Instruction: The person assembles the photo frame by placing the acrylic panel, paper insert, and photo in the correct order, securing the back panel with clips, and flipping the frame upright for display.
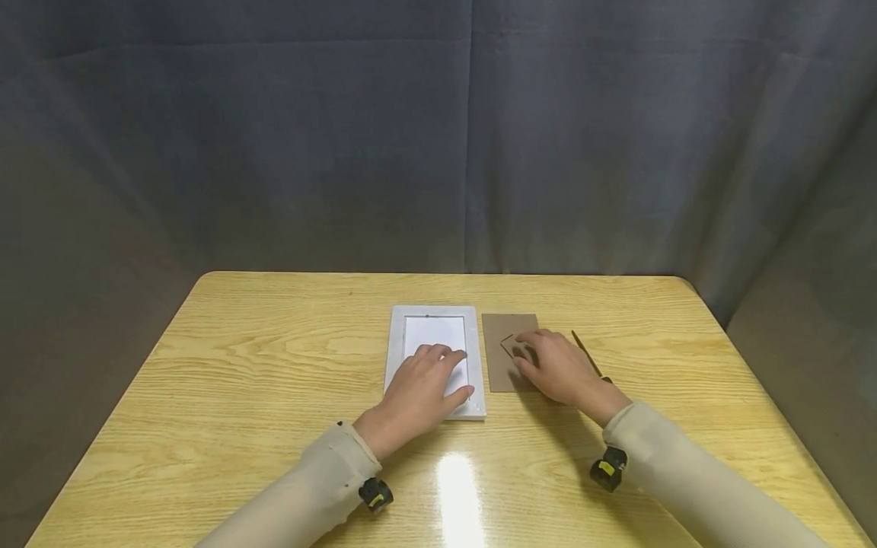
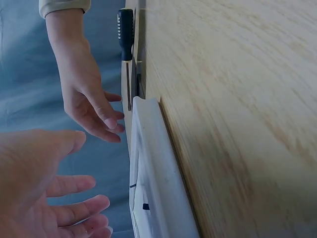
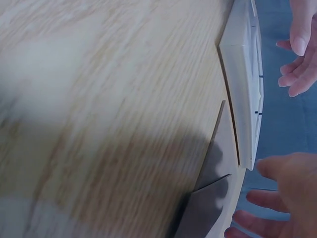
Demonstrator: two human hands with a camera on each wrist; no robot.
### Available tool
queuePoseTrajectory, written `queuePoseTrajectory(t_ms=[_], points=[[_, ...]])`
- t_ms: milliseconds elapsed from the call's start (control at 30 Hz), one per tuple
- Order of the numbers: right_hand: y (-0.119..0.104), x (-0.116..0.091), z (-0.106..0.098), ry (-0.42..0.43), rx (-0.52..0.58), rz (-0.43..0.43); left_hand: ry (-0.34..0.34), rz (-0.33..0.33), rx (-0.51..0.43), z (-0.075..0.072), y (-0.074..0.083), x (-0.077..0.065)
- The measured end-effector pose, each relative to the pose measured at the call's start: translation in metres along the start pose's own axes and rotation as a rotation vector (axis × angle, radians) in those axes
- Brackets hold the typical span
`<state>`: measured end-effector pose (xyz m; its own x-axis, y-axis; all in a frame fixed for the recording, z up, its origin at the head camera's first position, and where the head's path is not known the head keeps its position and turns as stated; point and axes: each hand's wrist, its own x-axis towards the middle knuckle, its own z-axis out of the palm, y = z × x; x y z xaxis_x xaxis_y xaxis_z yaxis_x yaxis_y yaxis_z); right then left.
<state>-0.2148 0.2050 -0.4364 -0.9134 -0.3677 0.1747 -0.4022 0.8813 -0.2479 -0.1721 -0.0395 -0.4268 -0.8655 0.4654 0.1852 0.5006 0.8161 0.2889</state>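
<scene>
A white picture frame [image 1: 397, 342] lies on the table with a white sheet [image 1: 428, 331] inside its border. My left hand [image 1: 418, 388] hovers over its lower part, thumb and fingers spread and loosely bent, holding nothing. To the frame's right is a brown backing board [image 1: 499, 373] with a flap on it. Over the board's right side hangs my right hand [image 1: 556, 367], its fingers relaxed and apart with nothing between them. In the right wrist view, the flap [image 3: 200, 210] stands slightly raised from the board, and the right hand [image 3: 292, 198] is above it. Small dark tabs show on the frame [image 2: 161, 163] in the left wrist view.
A screwdriver [image 1: 585, 352] lies right of the board, partly hidden behind my right hand in the head view; its dark handle [image 2: 126, 34] shows in the left wrist view. A wood-grain table [image 1: 260, 365] carries everything. Grey curtains [image 1: 308, 152] hang behind it and at both sides.
</scene>
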Motion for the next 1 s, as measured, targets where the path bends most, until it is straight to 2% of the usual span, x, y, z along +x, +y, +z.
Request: queuePoseTrajectory(t_ms=[200, 733, 1000], points=[[0.002, -0.002, 0.004, -0.001, -0.014, 0.013, 0.001, 0.010, 0.008, 0.003, 0.002, 0.000], [0.007, -0.003, 0.011, -0.109, -0.073, 0.059, -0.010, 0.029, 0.054, 0.009, 0.008, 0.002], [0.007, 0.001, 0.012, -0.083, -0.094, 0.058, -0.019, 0.055, 0.080, 0.010, 0.012, 0.003]])
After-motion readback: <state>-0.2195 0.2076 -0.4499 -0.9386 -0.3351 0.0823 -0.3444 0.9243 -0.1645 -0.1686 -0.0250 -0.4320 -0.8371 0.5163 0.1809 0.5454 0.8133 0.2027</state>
